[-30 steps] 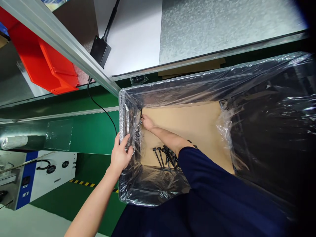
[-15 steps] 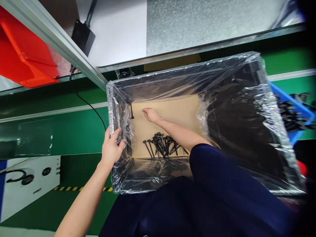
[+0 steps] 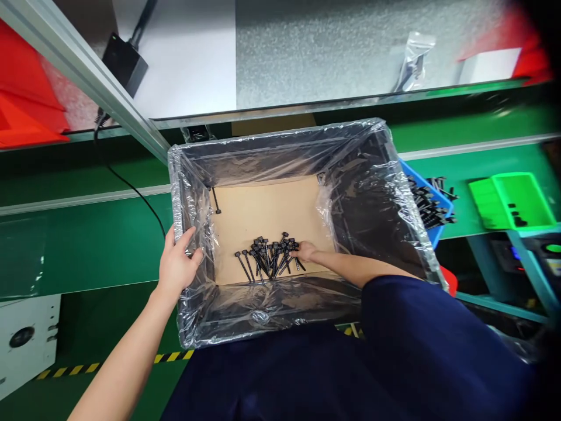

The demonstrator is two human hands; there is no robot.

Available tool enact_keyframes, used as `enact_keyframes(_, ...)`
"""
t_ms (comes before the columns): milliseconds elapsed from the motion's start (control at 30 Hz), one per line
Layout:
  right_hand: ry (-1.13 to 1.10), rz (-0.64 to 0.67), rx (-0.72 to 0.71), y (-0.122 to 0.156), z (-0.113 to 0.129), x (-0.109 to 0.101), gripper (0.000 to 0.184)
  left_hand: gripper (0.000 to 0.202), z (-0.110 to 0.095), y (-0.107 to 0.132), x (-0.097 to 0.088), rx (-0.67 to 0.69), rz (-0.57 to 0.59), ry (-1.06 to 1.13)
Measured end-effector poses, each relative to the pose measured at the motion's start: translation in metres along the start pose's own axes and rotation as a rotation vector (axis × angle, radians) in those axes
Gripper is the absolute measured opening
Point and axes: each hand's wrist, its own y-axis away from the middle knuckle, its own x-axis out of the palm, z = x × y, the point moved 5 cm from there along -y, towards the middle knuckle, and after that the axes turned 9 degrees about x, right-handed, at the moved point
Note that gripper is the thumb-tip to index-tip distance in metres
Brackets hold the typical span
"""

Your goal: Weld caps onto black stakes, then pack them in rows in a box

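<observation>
- Clock centred on the cardboard; 12 = top of view.
- Left hand (image 3: 177,263): between 8 and 9 o'clock, laid over the rim of the black crate (image 3: 280,135), which is lined with clear film. Fingers spread, thumb apart from them on the inner side; whether they clamp the rim, cannot tell.
- Right hand (image 3: 305,251): inside the crate at 4 o'clock, forearm reaching in from the same side. Fingers close together, tips at the heap's 3 o'clock edge; whether they are clamped on a piece, cannot tell.
- Black rod-like parts (image 3: 272,251): heaped on the cardboard (image 3: 258,204) at 6 o'clock, shanks crossing, many block-shaped heads toward 12. At the heap's 9 o'clock end, two lie nearly parallel, shanks slanting toward 5.
- Lone rod (image 3: 216,202): 10 o'clock, by the crate's lined wall, well apart from the heap; head toward 6.
- Blue bin (image 3: 433,237): 3 o'clock, just outside the crate, filled with similar black parts. Farther out, green bin (image 3: 532,193) with small black pieces inside.
- Metal surface (image 3: 315,58): 12 o'clock, beyond the crate. On it, clear bag (image 3: 414,61) between 1 and 2; black adapter (image 3: 125,63) between 10 and 11.
- Red bin (image 3: 26,88): 10 o'clock, cut by the view's edge.
</observation>
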Motion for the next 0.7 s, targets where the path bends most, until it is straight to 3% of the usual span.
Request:
enact_keyframes(100, 0.275, -0.053, -0.188, -0.002, 0.028, 0.016, 0.013, 0.051, -0.001, 0.001, 0.000, -0.038, 0.038, -0.014)
enact_keyframes(200, 0.436, 0.026, -0.398, 0.005, 0.053, 0.022, 0.005, 0.050, -0.001, 0.002, -0.001, -0.053, 0.037, -0.013)
enact_keyframes(267, 0.526, 0.088, -0.459, 0.009, 0.063, 0.015, 0.006, 0.051, -0.001, 0.002, -0.001, -0.055, 0.035, -0.009)
enact_keyframes(367, 0.569, 0.110, -0.453, 0.008, 0.078, -0.012, 0.013, 0.051, -0.001, 0.003, 0.000, -0.046, 0.035, -0.002)
enact_keyframes(433, 0.458, 0.131, -0.423, 0.002, 0.095, -0.032, 0.013, 0.052, 0.000, 0.003, 0.000, -0.038, 0.031, -0.004)
enact_keyframes(533, 0.089, 0.166, -0.415, -0.014, 0.141, -0.047, 0.012, 0.051, 0.001, 0.003, 0.001, -0.032, 0.023, -0.014)
enact_keyframes(600, -0.137, 0.114, -0.429, -0.026, 0.182, -0.046, 0.012, 0.051, 0.001, 0.004, 0.001, -0.034, 0.022, -0.018)
enact_keyframes(700, -0.197, 0.015, -0.407, -0.043, 0.247, -0.024, 0.010, 0.051, 0.001, 0.005, 0.001, -0.041, 0.024, -0.033)
